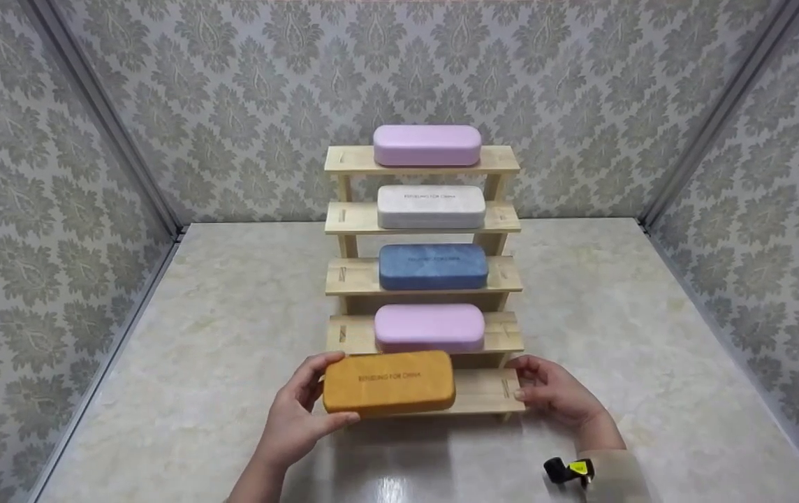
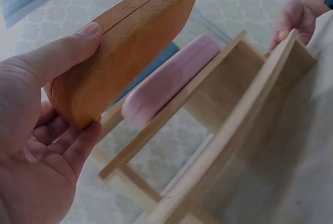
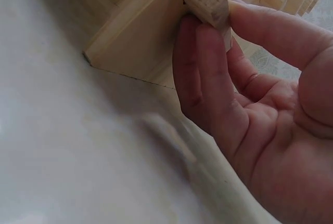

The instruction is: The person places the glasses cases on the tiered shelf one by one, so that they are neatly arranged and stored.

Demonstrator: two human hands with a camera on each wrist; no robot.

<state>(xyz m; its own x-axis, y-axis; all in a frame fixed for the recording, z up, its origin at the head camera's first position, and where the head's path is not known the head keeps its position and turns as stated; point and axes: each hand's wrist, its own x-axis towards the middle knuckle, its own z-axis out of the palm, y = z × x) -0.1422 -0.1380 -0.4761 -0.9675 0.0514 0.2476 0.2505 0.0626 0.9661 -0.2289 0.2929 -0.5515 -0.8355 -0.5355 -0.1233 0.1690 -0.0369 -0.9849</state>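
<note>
An orange glasses case (image 1: 390,384) with printed lettering is gripped at its left end by my left hand (image 1: 302,405), thumb on one side and fingers on the other. In the left wrist view the orange case (image 2: 130,47) is held tilted above the bottom step. My right hand (image 1: 560,392) pinches the right end of the bottom step of a wooden tiered stand (image 1: 483,391). The right wrist view shows thumb and fingers around that step's end (image 3: 205,3). A pink case (image 1: 429,327) rests on the step just above.
Higher up the stand sit a blue case (image 1: 433,267), a white case (image 1: 431,207) and, on the top step, another pink case (image 1: 427,145). The stand is on a pale marbled table (image 1: 232,293). Patterned walls (image 1: 399,63) enclose the back and sides.
</note>
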